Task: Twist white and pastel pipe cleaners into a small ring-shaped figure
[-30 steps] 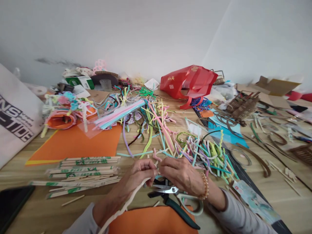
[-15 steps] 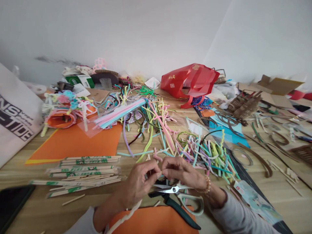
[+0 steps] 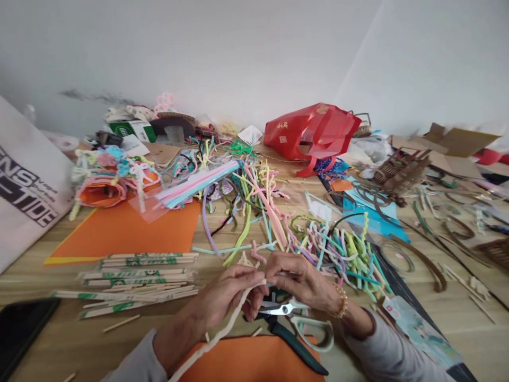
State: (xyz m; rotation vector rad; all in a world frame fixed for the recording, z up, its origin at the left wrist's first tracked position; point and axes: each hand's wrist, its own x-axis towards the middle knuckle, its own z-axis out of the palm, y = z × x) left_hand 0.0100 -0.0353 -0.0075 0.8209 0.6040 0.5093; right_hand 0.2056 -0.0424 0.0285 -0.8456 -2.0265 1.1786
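A long cream-coloured fuzzy strip, like a pipe cleaner (image 3: pixel 212 339), runs from my fingertips down toward the bottom edge. My left hand (image 3: pixel 226 297) is closed in a pinch around its upper end. Fingertips of my right hand (image 3: pixel 300 281) pinch that same end, close against the left ones; the exact tip is hidden. Below the hands lie scissors with pale handles (image 3: pixel 312 334) and a dark-handled tool (image 3: pixel 296 347), both partly over an orange sheet (image 3: pixel 246 361).
Wrapped chopsticks (image 3: pixel 139 276) lie at the left beside a dark phone (image 3: pixel 26 329). Tangled coloured pipe cleaners (image 3: pixel 330 244) fill the middle. Behind them stands a red bag (image 3: pixel 286 132). Brown strips (image 3: pixel 421 260) and a cardboard box (image 3: pixel 457 143) are at the right.
The cream strip now shows up to my fingertips, where before its upper part was hidden behind the left hand. My left hand has turned, its fingers now pointing right.
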